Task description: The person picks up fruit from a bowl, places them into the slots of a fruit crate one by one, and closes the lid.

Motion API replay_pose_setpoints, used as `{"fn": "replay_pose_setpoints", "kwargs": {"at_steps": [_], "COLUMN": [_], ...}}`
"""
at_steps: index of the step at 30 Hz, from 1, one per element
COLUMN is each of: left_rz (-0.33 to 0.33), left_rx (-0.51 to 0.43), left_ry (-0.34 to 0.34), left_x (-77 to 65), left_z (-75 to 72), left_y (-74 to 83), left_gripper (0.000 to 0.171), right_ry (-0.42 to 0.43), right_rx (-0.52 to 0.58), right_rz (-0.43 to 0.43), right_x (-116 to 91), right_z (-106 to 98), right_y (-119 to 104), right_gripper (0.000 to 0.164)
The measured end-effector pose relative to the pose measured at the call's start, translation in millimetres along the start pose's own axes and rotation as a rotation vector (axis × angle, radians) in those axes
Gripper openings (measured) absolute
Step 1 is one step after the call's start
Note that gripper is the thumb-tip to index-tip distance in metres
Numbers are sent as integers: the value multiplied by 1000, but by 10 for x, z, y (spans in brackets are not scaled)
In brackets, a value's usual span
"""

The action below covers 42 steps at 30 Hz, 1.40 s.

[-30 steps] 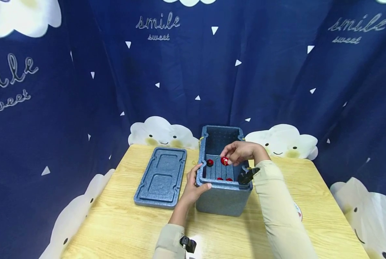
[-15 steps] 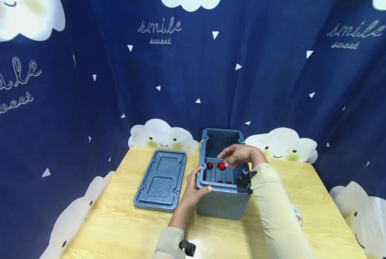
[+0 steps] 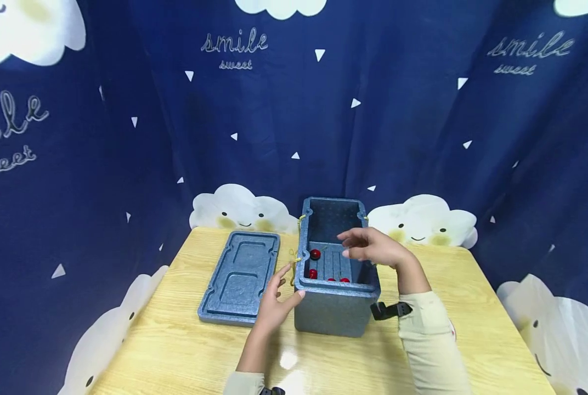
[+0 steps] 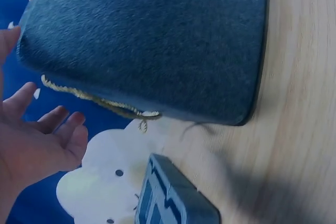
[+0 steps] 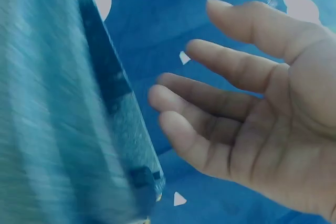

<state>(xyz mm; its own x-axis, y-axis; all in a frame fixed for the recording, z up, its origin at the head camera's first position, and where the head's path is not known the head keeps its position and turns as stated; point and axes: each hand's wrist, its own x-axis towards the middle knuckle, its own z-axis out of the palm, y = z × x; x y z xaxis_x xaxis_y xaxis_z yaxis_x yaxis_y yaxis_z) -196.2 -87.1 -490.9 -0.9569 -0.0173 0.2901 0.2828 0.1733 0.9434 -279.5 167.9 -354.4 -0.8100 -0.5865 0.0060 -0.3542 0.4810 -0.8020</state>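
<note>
A blue-grey foam box [image 3: 335, 312] stands uncovered on the table, yellow cord looped at its sides. Several small, shiny red balls [image 3: 315, 254] lie inside on its ribbed floor; the front wall partly hides those nearest it. My right hand [image 3: 375, 247] is over the box's right side, fingers apart and holding nothing; its palm also shows in the right wrist view. Beside the near left corner is my left hand [image 3: 274, 307], thumb and fingers spread. In the left wrist view, its fingers are near the cord [image 4: 94, 98] on the box's side.
The matching lid [image 3: 239, 277] lies on the wooden table [image 3: 175, 329], left of the box. A navy curtain [image 3: 274, 109] with clouds surrounds the table. Near the right sleeve, a small round item [image 3: 453, 329] is mostly hidden.
My right hand has let go of a red ball, which is now in the box, and has drawn back to the right. My left hand has come off the box's rim.
</note>
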Motion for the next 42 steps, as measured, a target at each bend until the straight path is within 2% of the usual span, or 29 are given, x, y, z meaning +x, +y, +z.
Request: {"fn": "replay_pose_setpoints", "kwargs": {"at_steps": [4, 9, 14, 18, 25, 28, 35, 38, 42], "left_rz": [-11, -33, -76, -90, -141, -151, -124, -142, -182], "left_rx": [16, 43, 90, 111, 102, 122, 126, 153, 187], "left_ry": [66, 95, 115, 142, 232, 262, 337, 374, 389], "left_x": [-102, -214, -257, -265, -256, -266, -189, -151, -150], "left_z": [-118, -286, -441, -575, -815, -899, -1054, -1126, -1219], "left_y": [168, 417, 416, 330, -116, -221, -424, -524, -646], "left_gripper": [53, 46, 48, 46, 44, 42, 40, 39, 39], "right_ry": [124, 283, 413, 459, 475, 461, 366, 380, 427], "right_rx": [-12, 49, 172, 281, 435, 479, 556, 559, 541], "right_rz": [-106, -136, -156, -197, -281, -288, -268, -239, -167], "right_x": [-175, -301, -280, -190, -141, -113, 113, 237, 347], "right_z": [217, 543, 891, 1116, 1402, 1554, 1902, 2027, 2211], "right_y": [-91, -163, -252, -378, -734, -781, -733, -652, -515], "right_gripper": [39, 37, 42, 44, 44, 43, 40, 40, 39]}}
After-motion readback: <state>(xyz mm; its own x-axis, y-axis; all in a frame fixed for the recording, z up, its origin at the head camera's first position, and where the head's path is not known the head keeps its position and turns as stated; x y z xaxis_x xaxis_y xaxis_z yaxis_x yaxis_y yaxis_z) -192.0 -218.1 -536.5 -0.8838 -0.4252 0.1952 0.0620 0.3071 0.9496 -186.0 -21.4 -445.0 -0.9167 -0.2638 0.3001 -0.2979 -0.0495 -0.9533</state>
